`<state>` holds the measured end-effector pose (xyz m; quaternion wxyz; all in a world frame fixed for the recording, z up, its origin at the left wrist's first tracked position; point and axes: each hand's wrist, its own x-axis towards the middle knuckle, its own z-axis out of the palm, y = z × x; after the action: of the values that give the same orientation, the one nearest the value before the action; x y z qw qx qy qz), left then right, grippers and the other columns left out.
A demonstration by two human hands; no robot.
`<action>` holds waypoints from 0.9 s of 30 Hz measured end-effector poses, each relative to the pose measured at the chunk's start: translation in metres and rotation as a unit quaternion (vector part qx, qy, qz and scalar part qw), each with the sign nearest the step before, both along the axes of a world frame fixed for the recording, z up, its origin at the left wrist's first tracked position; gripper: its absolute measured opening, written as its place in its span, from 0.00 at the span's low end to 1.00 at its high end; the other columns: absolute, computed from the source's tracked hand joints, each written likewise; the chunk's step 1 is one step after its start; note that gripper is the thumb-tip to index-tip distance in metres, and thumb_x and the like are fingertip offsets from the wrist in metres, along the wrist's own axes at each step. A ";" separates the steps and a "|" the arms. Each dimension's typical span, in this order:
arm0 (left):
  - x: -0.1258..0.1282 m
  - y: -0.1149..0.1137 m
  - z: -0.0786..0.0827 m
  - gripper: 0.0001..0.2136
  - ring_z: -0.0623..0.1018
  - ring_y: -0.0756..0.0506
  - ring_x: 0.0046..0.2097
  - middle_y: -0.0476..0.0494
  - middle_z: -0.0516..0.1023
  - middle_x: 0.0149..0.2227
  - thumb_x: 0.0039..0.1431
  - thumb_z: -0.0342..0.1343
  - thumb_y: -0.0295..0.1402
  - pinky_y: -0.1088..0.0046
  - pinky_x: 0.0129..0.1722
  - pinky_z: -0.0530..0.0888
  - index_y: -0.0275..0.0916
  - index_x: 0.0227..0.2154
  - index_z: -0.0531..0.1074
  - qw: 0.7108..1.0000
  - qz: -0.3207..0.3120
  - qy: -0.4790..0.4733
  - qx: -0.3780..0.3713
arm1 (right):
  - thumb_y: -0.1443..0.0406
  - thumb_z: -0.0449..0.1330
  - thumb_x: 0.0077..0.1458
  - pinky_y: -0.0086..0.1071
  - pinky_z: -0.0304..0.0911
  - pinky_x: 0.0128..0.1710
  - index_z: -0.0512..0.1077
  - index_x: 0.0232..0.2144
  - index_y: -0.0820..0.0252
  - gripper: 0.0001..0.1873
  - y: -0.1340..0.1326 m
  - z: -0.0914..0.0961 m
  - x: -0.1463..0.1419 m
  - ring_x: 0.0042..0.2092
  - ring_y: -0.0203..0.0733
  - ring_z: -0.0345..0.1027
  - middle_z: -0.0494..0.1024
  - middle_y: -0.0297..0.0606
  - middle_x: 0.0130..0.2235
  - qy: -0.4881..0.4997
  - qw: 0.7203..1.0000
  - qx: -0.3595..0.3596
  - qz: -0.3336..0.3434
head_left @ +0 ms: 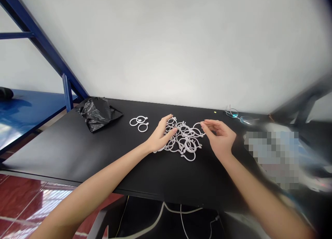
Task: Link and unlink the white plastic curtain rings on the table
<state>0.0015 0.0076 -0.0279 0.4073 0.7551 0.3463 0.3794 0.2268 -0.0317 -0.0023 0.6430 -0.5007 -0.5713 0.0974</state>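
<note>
A heap of white plastic curtain rings (190, 145) lies on the black table (114, 152). My left hand (161, 133) rests against the heap's left side, its fingers stretched out and thumb apart, touching some rings. At the right edge of the heap, my right hand (220, 133) pinches one white curtain ring (197, 124) between thumb and fingertips. That ring overlaps others in view, so I cannot tell whether it is lifted. Left of the heap, a small group of three rings (142, 127) sits apart.
A crumpled black plastic bag (97, 112) lies at the back left. Eyeglasses (232, 112) are near the wall at the back right, beside a blurred, partly pixelated item (272, 159). Blue metal framing (49, 48) stands at left; cables (155, 221) hang below the table.
</note>
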 end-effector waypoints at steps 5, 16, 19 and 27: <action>-0.002 -0.004 0.012 0.19 0.65 0.40 0.62 0.37 0.65 0.59 0.67 0.48 0.41 0.56 0.63 0.61 0.41 0.57 0.60 0.996 0.043 -0.034 0.076 | 0.63 0.70 0.46 0.30 0.67 0.21 0.77 0.29 0.60 0.09 -0.001 0.002 -0.006 0.24 0.35 0.70 0.79 0.36 0.27 0.081 0.996 -0.033 -0.022; 0.015 -0.025 0.013 0.20 0.74 0.40 0.51 0.38 0.75 0.49 0.60 0.58 0.42 0.59 0.53 0.70 0.40 0.51 0.65 0.968 -0.016 0.026 0.247 | 0.62 0.68 0.48 0.31 0.73 0.21 0.74 0.28 0.58 0.08 -0.024 -0.010 -0.048 0.21 0.40 0.75 0.78 0.32 0.22 0.159 0.958 -0.171 0.168; 0.016 -0.028 0.013 0.22 0.74 0.39 0.52 0.36 0.74 0.49 0.61 0.57 0.44 0.58 0.53 0.71 0.40 0.54 0.64 0.964 -0.021 0.048 0.260 | 0.63 0.67 0.50 0.32 0.74 0.24 0.73 0.29 0.58 0.07 -0.027 -0.011 -0.050 0.24 0.44 0.77 0.78 0.32 0.21 0.138 0.957 -0.178 0.181; 0.007 -0.025 0.019 0.17 0.73 0.43 0.49 0.37 0.73 0.48 0.66 0.51 0.32 0.64 0.50 0.72 0.39 0.56 0.63 0.968 -0.012 0.029 0.250 | 0.69 0.60 0.58 0.33 0.77 0.30 0.73 0.48 0.54 0.15 -0.026 -0.008 -0.031 0.35 0.41 0.79 0.80 0.40 0.43 -0.051 0.989 -0.026 0.133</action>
<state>0.0084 -0.0170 -0.0092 0.2001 0.8480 0.2430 0.4264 0.1957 -0.0581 -0.0101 0.5812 -0.4407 -0.6624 0.1710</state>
